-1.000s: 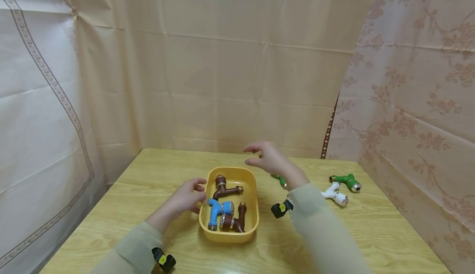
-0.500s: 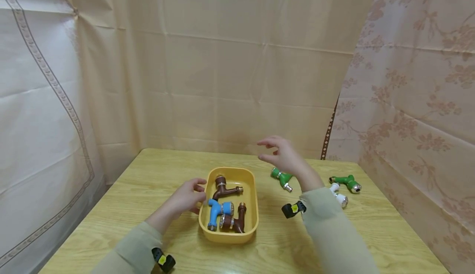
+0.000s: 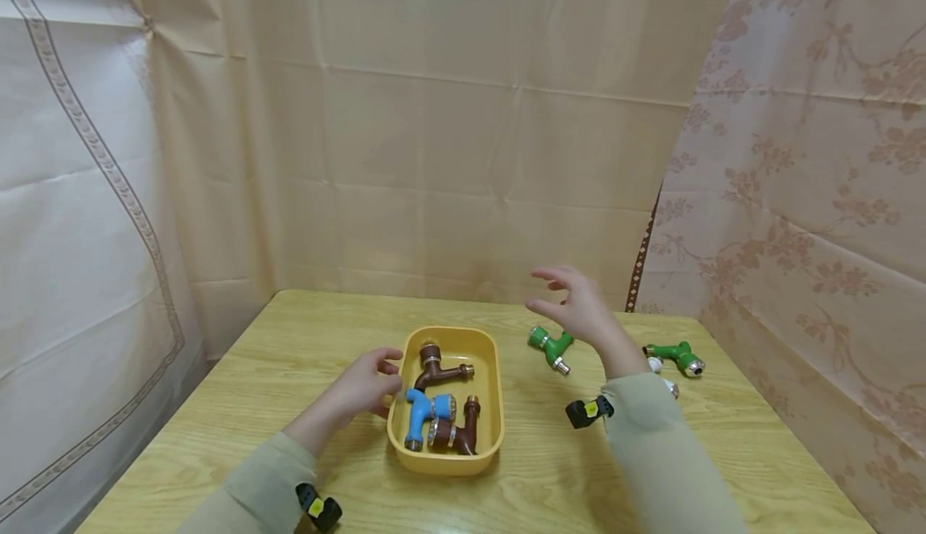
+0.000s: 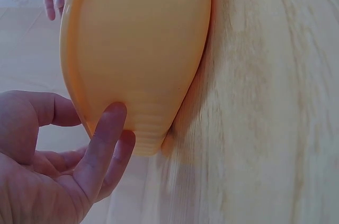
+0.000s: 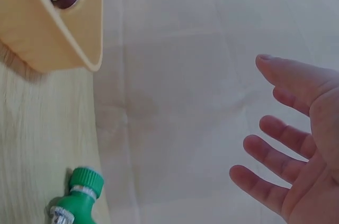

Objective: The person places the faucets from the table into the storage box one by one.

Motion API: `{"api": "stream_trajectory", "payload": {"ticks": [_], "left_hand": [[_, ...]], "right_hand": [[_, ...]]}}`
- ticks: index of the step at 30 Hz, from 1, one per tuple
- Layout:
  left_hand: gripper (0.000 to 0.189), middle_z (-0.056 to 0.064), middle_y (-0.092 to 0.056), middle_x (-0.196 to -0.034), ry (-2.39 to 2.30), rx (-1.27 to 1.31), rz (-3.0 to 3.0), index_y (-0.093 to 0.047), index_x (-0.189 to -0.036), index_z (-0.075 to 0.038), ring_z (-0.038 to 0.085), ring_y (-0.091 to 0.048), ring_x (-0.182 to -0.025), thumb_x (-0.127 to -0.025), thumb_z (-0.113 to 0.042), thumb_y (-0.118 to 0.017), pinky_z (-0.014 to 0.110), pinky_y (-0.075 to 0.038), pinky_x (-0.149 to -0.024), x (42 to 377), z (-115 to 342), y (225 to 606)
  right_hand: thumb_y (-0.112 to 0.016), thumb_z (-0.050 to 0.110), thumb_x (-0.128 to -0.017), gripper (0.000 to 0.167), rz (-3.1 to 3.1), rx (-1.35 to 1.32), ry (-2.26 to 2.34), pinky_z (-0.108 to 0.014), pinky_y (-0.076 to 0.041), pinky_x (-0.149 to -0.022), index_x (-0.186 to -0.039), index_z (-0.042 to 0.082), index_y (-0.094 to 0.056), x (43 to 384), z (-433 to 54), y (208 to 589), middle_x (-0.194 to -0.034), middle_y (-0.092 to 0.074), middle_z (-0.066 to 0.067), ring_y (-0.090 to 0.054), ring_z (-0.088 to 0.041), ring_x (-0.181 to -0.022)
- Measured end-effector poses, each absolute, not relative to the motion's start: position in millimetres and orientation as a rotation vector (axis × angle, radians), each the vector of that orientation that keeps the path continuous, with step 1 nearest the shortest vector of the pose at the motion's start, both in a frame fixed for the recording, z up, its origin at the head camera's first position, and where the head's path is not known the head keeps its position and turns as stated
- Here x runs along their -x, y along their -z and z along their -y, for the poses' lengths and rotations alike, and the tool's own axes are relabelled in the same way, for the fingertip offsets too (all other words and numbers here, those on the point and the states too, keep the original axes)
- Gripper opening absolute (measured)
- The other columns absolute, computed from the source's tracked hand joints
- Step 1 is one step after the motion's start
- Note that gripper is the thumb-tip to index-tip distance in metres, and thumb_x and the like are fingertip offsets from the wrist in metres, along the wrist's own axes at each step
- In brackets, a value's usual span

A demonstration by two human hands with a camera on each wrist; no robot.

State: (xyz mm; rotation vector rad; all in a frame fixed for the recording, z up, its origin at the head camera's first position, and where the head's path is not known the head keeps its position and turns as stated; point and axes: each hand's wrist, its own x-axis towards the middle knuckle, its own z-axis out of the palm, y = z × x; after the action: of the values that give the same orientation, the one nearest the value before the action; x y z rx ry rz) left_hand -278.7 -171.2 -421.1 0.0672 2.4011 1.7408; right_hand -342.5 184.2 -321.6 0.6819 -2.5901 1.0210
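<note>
Your right hand (image 3: 579, 309) has shifted further to the right, away from the yellow tub (image 3: 448, 463), and its sleeve (image 3: 661, 429) now hides more of the white tap (image 3: 655, 364); your left hand (image 3: 362, 383) and the tub have stayed where they were. You seem to be between pieces, with the right hand reaching across for another tap, though which one is not certain. The nearest is the green tap (image 3: 555, 349), lying on the table (image 3: 325, 333) below your right hand and slightly toward the tub; the other green tap (image 3: 676, 359) and the white one lie beyond that wrist, on its right. If the nearest is your choice, the next move probably calls for lowering the hand and drawing it back a little. Your right hand is released and holds nothing, raised above the table, thumb and fingers spread apart and pointing toward the tub side. Your left hand lightly grasps the tub's near side, some fingers against the outer wall and one reaching over the rim. Just right of it, inside the tub, lie a blue tap (image 3: 418, 417) and two brown taps (image 3: 469, 431).
</note>
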Motion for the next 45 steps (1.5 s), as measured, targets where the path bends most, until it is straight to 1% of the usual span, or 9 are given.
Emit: {"api": "stream_trajectory", "payload": {"ticks": [4, 12, 21, 26, 35, 39, 45], "left_hand": [[0.056, 0.020, -0.052, -0.118, -1.746, -0.065, -2.396, -0.047, -0.146, 0.001, 0.031, -0.063, -0.089, -0.092, -0.001, -0.061, 0.043, -0.062, -0.060, 279.1, 171.0, 421.4], [0.055, 0.020, -0.052, -0.118, -1.743, -0.064, -2.407, -0.047, -0.146, 0.002, 0.030, -0.063, -0.092, -0.092, -0.001, -0.061, 0.043, -0.063, -0.060, 279.9, 170.7, 422.7], [0.054, 0.020, -0.052, -0.119, -1.739, -0.062, -2.412, -0.047, -0.146, 0.001, 0.030, -0.063, -0.089, -0.094, -0.002, -0.061, 0.043, -0.062, -0.059, 279.8, 171.3, 424.0], [0.053, 0.020, -0.052, -0.118, -1.740, -0.067, -2.412, -0.047, -0.146, 0.001, 0.029, -0.064, -0.087, -0.094, -0.002, -0.060, 0.043, -0.062, -0.059, 280.1, 171.1, 424.0], [0.054, 0.019, -0.052, -0.117, -1.745, -0.072, -2.407, -0.047, -0.146, 0.001, 0.030, -0.063, -0.089, -0.094, -0.002, -0.061, 0.043, -0.062, -0.059, 279.9, 170.9, 423.3], [0.055, 0.020, -0.052, -0.117, -1.746, -0.069, -2.405, -0.047, -0.146, 0.001, 0.030, -0.063, -0.089, -0.093, -0.001, -0.061, 0.043, -0.062, -0.060, 279.2, 170.8, 422.5], [0.055, 0.020, -0.052, -0.118, -1.750, -0.070, -2.404, -0.047, -0.146, 0.001, 0.030, -0.063, -0.090, -0.093, -0.001, -0.061, 0.043, -0.062, -0.060, 278.9, 170.5, 422.1]], "right_hand": [[-0.077, 0.027, -0.092, 0.056, 2.612, -0.628, -1.015, -0.058, -0.053, -0.094, -0.143, 0.013, -0.058, 343.1, -191.8, 327.1, -0.143, -0.053, -0.014, -0.055, -0.040, -0.123], [-0.077, 0.031, -0.092, 0.060, 2.679, -0.512, -1.011, -0.059, -0.051, -0.096, -0.146, 0.015, -0.055, 345.9, -204.1, 337.0, -0.146, -0.053, -0.013, -0.053, -0.039, -0.127], [-0.076, 0.037, -0.092, 0.069, 2.730, -0.425, -1.044, -0.058, -0.052, -0.095, -0.152, 0.014, -0.048, 351.6, -218.1, 350.0, -0.144, -0.053, -0.019, -0.052, -0.041, -0.127], [-0.075, 0.039, -0.092, 0.071, 2.762, -0.370, -1.038, -0.059, -0.052, -0.095, -0.153, 0.015, -0.046, 353.5, -224.7, 357.0, -0.144, -0.052, -0.021, -0.052, -0.042, -0.127], [-0.076, 0.035, -0.092, 0.074, 2.802, -0.333, -1.027, -0.057, -0.052, -0.097, -0.153, 0.007, -0.043, 357.6, -232.6, 369.2, -0.146, -0.050, -0.024, -0.054, -0.045, -0.125], [-0.076, 0.034, -0.092, 0.075, 2.824, -0.300, -1.031, -0.057, -0.054, -0.095, -0.153, 0.006, -0.042, 357.7, -234.9, 373.9, -0.147, -0.048, -0.027, -0.054, -0.046, -0.125], [-0.077, 0.038, -0.091, 0.079, 2.851, -0.269, -1.050, -0.056, -0.054, -0.094, -0.154, 0.006, -0.041, 358.4, -236.7, 380.1, -0.147, -0.048, -0.028, -0.054, -0.046, -0.125]]}}
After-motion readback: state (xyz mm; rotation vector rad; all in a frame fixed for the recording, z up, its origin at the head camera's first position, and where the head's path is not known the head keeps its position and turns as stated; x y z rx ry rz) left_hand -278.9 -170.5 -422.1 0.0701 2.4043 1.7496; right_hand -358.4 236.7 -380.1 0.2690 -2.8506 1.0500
